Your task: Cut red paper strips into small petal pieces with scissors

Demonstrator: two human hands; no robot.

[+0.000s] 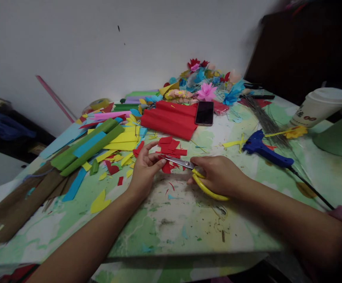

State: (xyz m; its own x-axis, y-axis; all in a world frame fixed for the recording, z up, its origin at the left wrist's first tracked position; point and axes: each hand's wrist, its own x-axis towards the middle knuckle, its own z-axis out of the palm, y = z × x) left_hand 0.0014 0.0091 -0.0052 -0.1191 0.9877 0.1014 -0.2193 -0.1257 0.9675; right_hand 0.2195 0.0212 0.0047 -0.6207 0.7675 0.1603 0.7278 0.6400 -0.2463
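My right hand [218, 175] is closed around the yellow handles of a pair of scissors [185, 162], whose metal blades point left. At the blade tips, my left hand [146, 167] has its thumb and fingers pinched on a small piece of red paper, mostly hidden by the fingers. Just beyond the blades lies a heap of cut red paper pieces [169, 146]. Thin red and blue snippets are scattered on the tabletop below the scissors.
Folded red crepe paper [168, 120] lies behind the heap, beside a phone [204, 113]. Green paper rolls [91, 147] and yellow scraps are at left. A blue glue gun [267, 149], thin wires and a paper cup [321, 106] stand right. Paper flowers [206, 91] fill the back.
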